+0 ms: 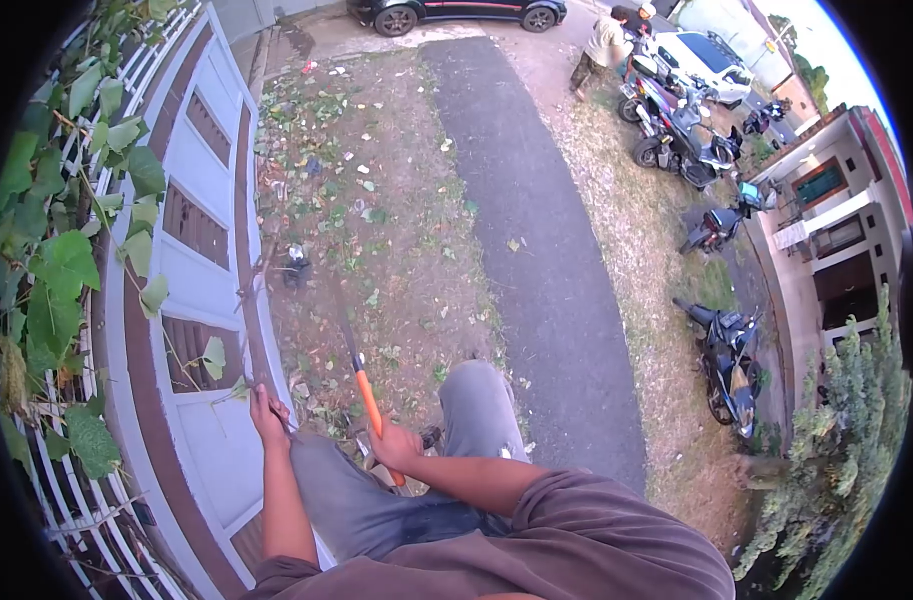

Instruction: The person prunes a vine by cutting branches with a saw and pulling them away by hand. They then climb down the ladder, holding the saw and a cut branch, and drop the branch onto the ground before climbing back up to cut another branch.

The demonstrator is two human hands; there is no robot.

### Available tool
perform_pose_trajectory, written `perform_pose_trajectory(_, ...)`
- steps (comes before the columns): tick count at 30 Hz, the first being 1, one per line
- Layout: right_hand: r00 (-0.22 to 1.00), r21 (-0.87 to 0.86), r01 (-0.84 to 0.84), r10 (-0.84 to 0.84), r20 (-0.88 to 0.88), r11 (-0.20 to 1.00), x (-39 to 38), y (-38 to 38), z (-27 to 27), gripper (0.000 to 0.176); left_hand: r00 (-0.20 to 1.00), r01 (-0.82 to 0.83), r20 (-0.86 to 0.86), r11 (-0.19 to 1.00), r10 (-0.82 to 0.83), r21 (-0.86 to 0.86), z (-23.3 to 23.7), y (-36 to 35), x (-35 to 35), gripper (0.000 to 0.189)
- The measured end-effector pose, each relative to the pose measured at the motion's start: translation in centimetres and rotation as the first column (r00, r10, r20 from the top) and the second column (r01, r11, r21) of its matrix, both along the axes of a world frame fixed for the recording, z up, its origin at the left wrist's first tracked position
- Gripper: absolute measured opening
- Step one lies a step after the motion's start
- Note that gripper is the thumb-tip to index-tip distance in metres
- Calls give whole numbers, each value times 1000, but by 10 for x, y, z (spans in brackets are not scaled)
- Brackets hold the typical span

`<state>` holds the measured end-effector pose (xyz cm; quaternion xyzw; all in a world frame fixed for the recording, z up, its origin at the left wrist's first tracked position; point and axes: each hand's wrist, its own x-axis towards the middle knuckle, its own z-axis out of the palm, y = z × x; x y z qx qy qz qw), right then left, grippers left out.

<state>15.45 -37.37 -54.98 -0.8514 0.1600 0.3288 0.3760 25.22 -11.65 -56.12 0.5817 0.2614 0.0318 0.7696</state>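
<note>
One orange-handled tool [369, 398], gripped in the right hand [397, 447], above the ground [407, 260]. Left hand [268, 413] beside one fence [209, 435], near the vine [69, 264]; hold impossible to tell. Beyond: two cars [467, 11], one black, one white.

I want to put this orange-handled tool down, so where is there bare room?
The paved path is nearly bare, between leaf-strewn dirt and dry grass; the tool could lie there. It's crowded at the fence, where vine leaves trail near your left hand, and far right, where motorbikes stand.
</note>
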Motion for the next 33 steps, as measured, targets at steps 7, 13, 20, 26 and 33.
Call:
perform_pose_trajectory(7, 996, 26, 31, -29, -79, 999, -1, 0, -21, 52, 996, 55, 68, 998, -55, 6, 42, 8, 13, 37)
perform_pose_trajectory(13, 997, 9, 73, -73, -26, 997, -4, 5, -14, 49, 990, 16, 137, 999, -22, 46, 84, 23, -17, 38)
perform_pose_trajectory(20, 937, 141, 300, -319, 144, 944, 15, 3, -79, 49, 977, 19, 211, 996, -38, 92, 81, 21, -25, 25)
perform_pose_trajectory(26, 858, 534, 437, -513, -6, 724, 12, -4, -67, 39, 965, 7, 260, 997, -28, 80, 71, 25, -30, 19)
perform_pose_trajectory(33, 816, 727, 444, -571, -87, 524, 9, -17, -62, 26, 961, 6, 277, 1000, -10, 16, 46, 27, -38, 20)
